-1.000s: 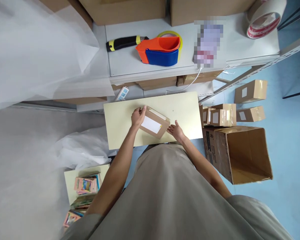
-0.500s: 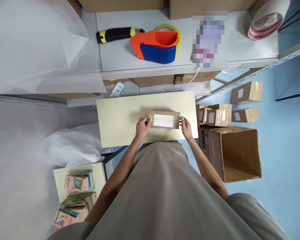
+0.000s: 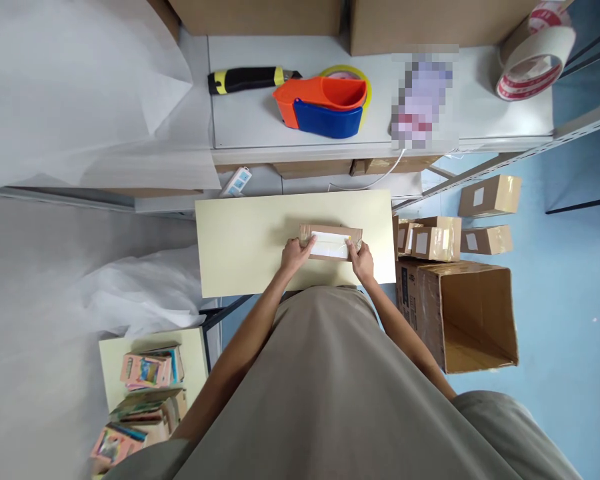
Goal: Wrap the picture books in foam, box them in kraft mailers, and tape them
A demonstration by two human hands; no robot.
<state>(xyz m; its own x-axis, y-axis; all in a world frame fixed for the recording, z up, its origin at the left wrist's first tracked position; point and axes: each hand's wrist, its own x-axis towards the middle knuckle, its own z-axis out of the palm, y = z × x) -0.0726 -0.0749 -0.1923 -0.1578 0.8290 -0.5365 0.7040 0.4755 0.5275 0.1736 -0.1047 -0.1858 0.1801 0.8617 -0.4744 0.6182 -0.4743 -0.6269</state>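
A small brown cardboard box (image 3: 331, 255) with a white label (image 3: 330, 244) on its top is between my hands, over the pale yellow table (image 3: 245, 247). Clear tape shows at its ends. My left hand (image 3: 296, 253) grips the left part, its thumb lying on top at the label's left edge. Around the right part is my right hand (image 3: 362, 260), with its thumb pressed on the label's right end. The fingers under the box are hidden, and I cannot tell whether it rests on the table.
On the shelf lie a black-and-yellow utility knife (image 3: 250, 79), an orange-and-blue tape dispenser (image 3: 325, 110) and tape rolls (image 3: 535, 67). A large open carton (image 3: 425, 313) and smaller boxes (image 3: 490, 195) stand on the right floor. Books (image 3: 147, 370) are stacked at lower left.
My right hand has moved inward from the box's right end, and its thumb now presses on the label. My left thumb has also slid inward onto the label's edge. The view has shifted slightly.
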